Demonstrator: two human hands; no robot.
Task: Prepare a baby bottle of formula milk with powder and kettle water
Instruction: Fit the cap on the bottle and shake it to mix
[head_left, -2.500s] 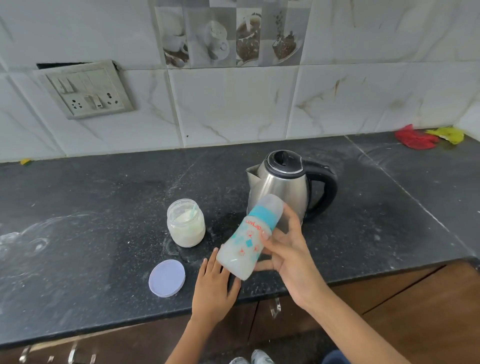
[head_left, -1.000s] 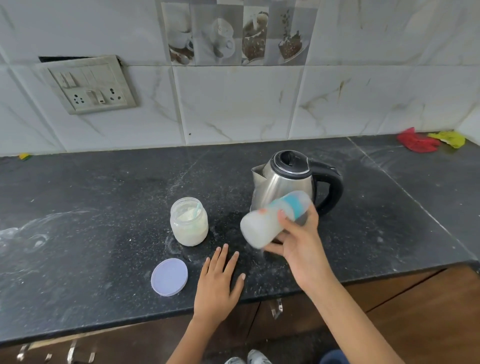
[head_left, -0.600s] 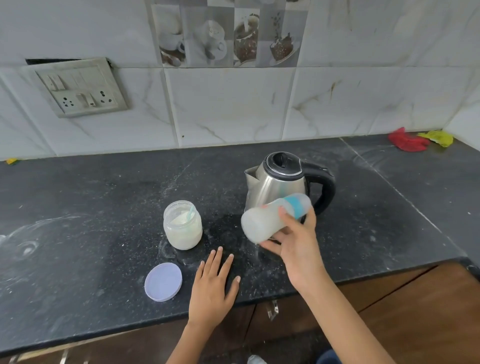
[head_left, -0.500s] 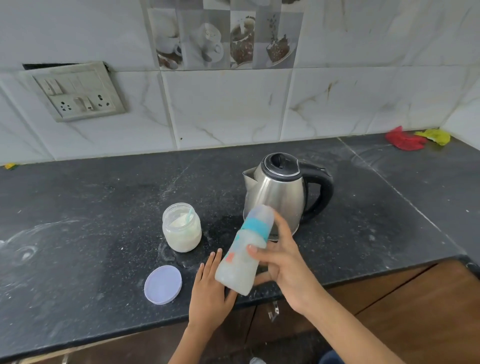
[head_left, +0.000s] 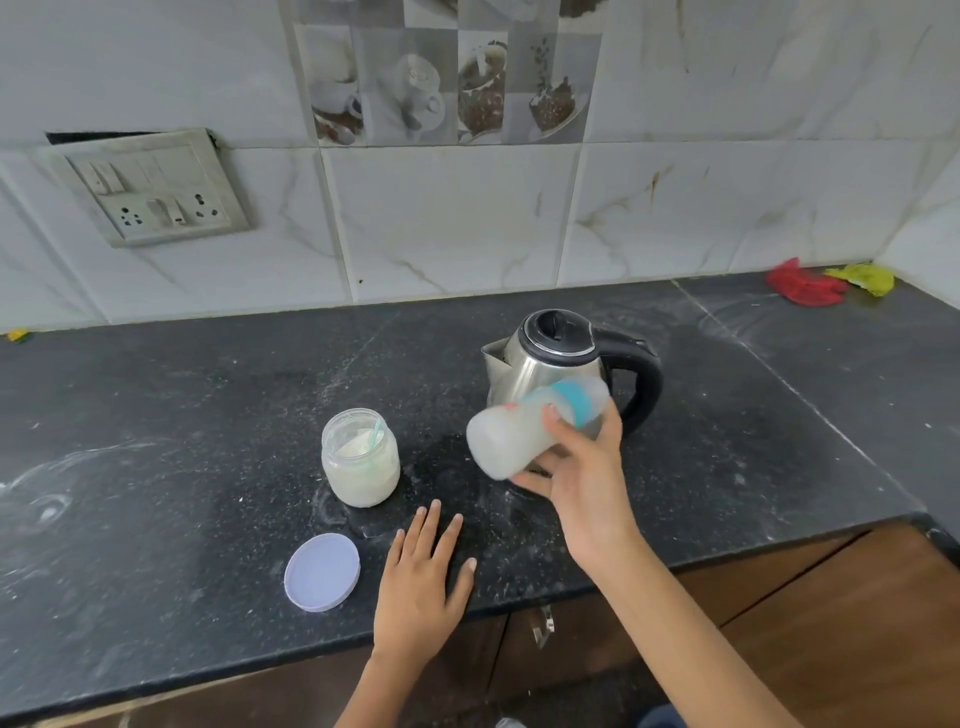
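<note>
My right hand (head_left: 582, 483) grips a capped baby bottle (head_left: 511, 434) with a blue ring, tilted almost sideways above the counter, its base toward the left and milky liquid inside. It hangs just in front of the steel kettle (head_left: 550, 364), whose black handle points right. My left hand (head_left: 423, 582) lies flat on the black counter (head_left: 156, 415) near the front edge, fingers spread, holding nothing. An open jar of white powder (head_left: 360, 458) with a scoop inside stands left of the bottle. Its pale lid (head_left: 322, 571) lies flat beside my left hand.
A switch and socket plate (head_left: 156, 189) is set in the tiled wall at the back left. Red cloth (head_left: 800, 286) and yellow cloth (head_left: 865, 278) lie in the far right corner. Powder dust streaks the counter. Wooden cabinet fronts (head_left: 831, 623) run below the edge.
The bottle swings back and forth in my right hand, from tilted base-down half a second ago to nearly sideways and higher now. My left hand stays flat on the counter.
</note>
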